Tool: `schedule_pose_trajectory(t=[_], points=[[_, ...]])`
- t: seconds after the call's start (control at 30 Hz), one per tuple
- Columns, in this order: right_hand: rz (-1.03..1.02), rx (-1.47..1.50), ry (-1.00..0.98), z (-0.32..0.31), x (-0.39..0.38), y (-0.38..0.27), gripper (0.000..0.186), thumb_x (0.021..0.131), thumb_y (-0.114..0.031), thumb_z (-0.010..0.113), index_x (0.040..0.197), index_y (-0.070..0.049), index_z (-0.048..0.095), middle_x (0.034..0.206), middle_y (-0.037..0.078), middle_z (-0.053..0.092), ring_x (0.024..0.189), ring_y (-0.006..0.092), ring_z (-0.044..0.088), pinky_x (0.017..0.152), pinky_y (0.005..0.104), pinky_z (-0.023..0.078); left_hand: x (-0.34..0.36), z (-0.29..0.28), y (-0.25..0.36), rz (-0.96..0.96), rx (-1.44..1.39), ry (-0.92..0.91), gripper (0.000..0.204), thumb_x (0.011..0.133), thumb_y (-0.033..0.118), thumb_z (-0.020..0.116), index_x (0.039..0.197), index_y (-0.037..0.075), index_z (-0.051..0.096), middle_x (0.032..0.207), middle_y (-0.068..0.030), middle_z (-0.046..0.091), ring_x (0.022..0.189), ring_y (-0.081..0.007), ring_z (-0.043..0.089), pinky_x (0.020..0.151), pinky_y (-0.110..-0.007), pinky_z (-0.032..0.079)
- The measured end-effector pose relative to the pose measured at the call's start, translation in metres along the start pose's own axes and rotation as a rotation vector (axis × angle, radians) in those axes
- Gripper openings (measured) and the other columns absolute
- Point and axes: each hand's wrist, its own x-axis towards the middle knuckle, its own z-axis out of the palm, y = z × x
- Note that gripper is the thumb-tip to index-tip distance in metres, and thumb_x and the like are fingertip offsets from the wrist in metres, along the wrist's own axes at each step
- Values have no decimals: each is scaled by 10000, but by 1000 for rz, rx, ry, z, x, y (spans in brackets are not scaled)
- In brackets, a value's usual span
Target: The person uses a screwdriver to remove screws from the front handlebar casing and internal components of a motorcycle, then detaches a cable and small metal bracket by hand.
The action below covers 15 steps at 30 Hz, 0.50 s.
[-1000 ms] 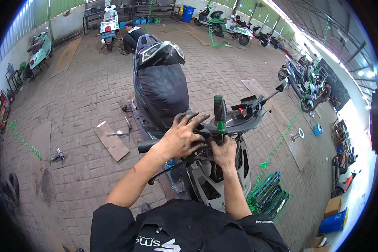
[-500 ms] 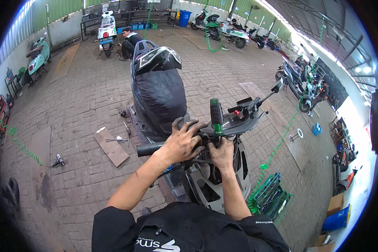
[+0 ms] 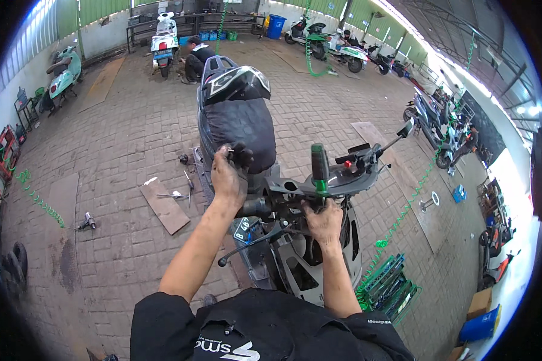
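Observation:
A dark scooter stands before me, its padded black seat (image 3: 241, 129) beyond the handlebar. My right hand (image 3: 324, 222) is closed at the handlebar, around the lower end of a screwdriver (image 3: 320, 168) with a black and green handle, which stands upright. My left hand (image 3: 227, 180) is raised over the near end of the seat, with the fingertips pinched together. Something small and pale shows at those fingertips, too small to name. Below this hand is the black left handlebar grip (image 3: 254, 208). A brake lever (image 3: 247, 246) sticks out to the left.
Tools lie on a brown board (image 3: 165, 207) to the left. Farther left is an air tool (image 3: 88, 221) on a green coiled hose. At the lower right stands a green rack (image 3: 388, 286) of tools. A person (image 3: 197, 59) crouches by a white scooter (image 3: 164, 45) at the back.
My left hand has left the handlebar and risen up and left, its fingers now pinched. The right hand stays by the screwdriver. The whole view has shifted slightly.

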Motion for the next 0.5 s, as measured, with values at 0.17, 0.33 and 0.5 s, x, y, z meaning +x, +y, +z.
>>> schedule_pose_trajectory(t=[0.17,0.33,0.5], points=[[-14,39,28,5,1,10,342,709,-253,677,709,73,575,678,246,589,680,400,587,625,418,450,20,-21,0,-87,0,63,77,862,127,490,864,78,550,846,-58,605,715,-177,587,650,-305,502],[15,133,0,6,0,22,299,700,-216,651,694,72,573,683,256,582,681,403,582,619,420,443,14,-1,-11,-200,175,-80,188,778,-31,413,870,59,551,801,-51,576,643,-155,557,571,-271,457],[-32,100,28,5,1,6,340,697,-259,675,738,68,591,741,252,597,724,392,590,654,415,457,20,-12,-24,32,668,-260,233,758,30,341,770,23,573,675,-29,535,530,-132,445,490,-247,344]])
